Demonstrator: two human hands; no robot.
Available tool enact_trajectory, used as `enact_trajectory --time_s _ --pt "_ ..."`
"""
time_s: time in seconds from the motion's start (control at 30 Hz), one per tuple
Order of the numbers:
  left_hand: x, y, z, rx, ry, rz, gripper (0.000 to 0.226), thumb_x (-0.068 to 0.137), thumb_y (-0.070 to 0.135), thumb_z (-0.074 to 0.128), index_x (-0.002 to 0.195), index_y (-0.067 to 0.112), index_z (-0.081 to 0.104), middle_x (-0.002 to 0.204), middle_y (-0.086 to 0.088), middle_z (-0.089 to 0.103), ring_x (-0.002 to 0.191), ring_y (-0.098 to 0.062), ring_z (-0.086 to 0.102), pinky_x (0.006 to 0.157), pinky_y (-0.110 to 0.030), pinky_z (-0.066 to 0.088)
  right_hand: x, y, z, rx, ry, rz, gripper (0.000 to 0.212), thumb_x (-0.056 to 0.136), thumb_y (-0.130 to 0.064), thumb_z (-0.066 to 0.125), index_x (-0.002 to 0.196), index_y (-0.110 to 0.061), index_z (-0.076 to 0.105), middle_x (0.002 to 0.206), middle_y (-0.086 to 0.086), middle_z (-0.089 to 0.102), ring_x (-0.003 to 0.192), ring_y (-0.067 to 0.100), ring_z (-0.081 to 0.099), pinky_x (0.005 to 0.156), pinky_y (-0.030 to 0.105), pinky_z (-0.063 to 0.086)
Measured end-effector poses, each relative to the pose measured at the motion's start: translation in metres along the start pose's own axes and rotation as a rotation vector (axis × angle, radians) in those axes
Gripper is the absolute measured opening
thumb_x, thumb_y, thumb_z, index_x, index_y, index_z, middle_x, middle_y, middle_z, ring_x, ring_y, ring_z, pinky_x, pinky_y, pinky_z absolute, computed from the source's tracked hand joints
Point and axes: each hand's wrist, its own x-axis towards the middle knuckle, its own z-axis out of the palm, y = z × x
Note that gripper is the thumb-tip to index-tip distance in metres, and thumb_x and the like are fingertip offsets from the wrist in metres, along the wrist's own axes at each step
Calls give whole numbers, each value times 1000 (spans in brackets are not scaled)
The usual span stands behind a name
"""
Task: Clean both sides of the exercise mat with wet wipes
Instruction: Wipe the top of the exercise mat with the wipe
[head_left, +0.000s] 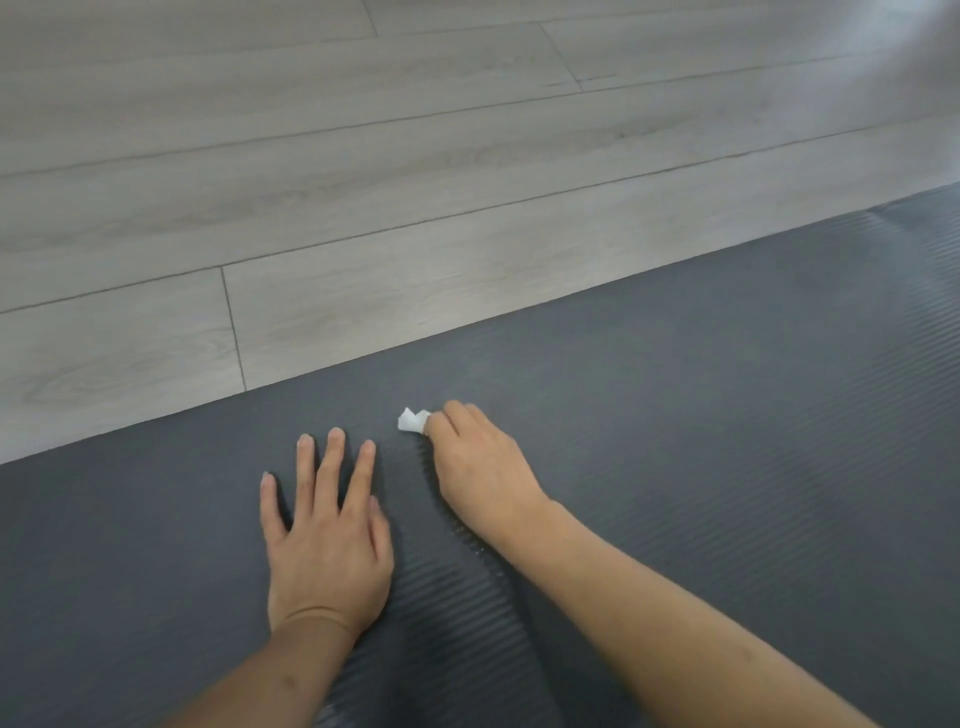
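I see a pale grey wood-plank floor (363, 171) filling the upper part of my view, its seams running slantwise. A soft bright patch, perhaps daylight, washes out the planks at top right.

No text, label, brand, number or sign can be read anywhere in view: neither the dark grey ribbed foam exercise mat (701, 415) nor the pale grey wood-plank floor (363, 156) beyond it carries any legible marking.
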Motion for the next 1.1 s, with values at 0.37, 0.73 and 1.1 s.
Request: enact_trajectory --time_s 0.37,0.73,1.1 --pt "2 4 -3 1 -45 -8 61 101 36 25 159 21 40 168 -6 29 159 -30 15 125 -63 10 -43 64 -18 22 241 492 8 91 -2 48 87 -8 53 81 14 55 73 34 51 66 40 35" --pt "-8 3 -27 -74 -101 36 57 104 37 25 153 22 49 165 -2 36 155 -26 25 121 -55 24 -74 130 -62 -113 176 683 8 92 -1 46 88 -4 51 90 19 54 84 43 55 68 44 37" --pt "-41 38 -60 -83 -872 -41 156 71 83 69 140 13 -51 130 -5 -72 127 -35 -61 108 -76 -24 -90 94 -50 -89 51 330 8 89 0 49 82 -5 50 87 19 55 76 41 55 63 47 45"
